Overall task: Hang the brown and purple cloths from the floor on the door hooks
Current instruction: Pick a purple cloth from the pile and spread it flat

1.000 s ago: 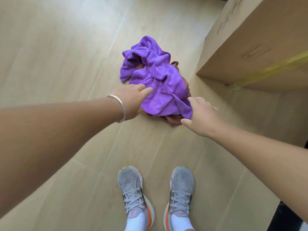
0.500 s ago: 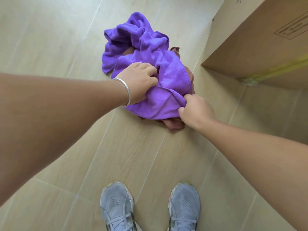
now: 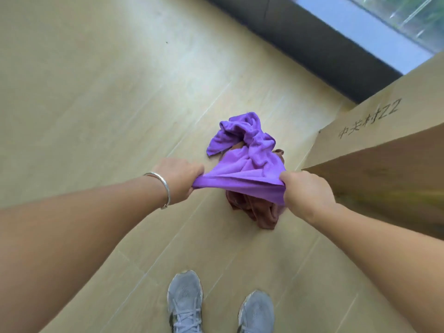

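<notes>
Gripped taut between left hand (image 3: 179, 180) and right hand (image 3: 306, 192): purple cloth (image 3: 242, 164), with brown cloth (image 3: 258, 212) bunched just beneath.

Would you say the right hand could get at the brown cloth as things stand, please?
Probably not at once: the right hand and left hand both grip the purple cloth, stretched over the brown cloth. Its near end lies uncovered below that hand.
</notes>
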Demonstrator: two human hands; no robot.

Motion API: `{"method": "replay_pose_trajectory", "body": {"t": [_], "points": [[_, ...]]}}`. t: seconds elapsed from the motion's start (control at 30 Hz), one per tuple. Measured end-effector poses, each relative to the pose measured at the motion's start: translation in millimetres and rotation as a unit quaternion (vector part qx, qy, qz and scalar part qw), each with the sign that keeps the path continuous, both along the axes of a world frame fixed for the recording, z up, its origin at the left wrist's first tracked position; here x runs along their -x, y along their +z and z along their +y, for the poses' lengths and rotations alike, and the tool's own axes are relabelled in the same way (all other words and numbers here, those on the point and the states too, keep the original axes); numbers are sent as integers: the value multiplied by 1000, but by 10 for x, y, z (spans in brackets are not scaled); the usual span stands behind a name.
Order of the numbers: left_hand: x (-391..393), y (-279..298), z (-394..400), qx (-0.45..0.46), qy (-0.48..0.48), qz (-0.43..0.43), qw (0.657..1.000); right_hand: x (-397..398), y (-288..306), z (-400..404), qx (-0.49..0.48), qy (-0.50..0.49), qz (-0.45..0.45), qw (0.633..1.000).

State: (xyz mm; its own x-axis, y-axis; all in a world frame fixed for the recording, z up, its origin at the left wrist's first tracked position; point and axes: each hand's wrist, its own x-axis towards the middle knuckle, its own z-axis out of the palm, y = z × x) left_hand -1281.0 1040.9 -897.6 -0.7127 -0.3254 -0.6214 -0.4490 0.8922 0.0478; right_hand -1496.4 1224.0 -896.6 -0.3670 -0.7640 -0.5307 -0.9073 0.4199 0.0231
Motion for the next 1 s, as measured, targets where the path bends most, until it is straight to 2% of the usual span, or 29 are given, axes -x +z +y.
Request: {"method": "replay_pose_trajectory", "body": {"t": [0.13, 0.2, 0.43, 0.63, 1.0], "points": [[-348, 736, -337, 23, 87, -70, 993, -78, 809, -660, 9, 78, 15, 997], [-631, 1141, -516, 56, 129, -77, 987, -223, 1247, -1028, 36, 118, 14, 992], [-1861, 2386, -1226, 187, 279, -34, 941, -1009, 2629, -2340, 143, 215, 25, 966], [-3034, 3072, -1859, 225, 397, 52, 888, -1901, 3282, -3299, 204, 237, 12, 950], [-5101, 4052, -2329, 315, 507, 42, 801, -3805, 3882, -4446, 281, 316, -17, 906]]}}
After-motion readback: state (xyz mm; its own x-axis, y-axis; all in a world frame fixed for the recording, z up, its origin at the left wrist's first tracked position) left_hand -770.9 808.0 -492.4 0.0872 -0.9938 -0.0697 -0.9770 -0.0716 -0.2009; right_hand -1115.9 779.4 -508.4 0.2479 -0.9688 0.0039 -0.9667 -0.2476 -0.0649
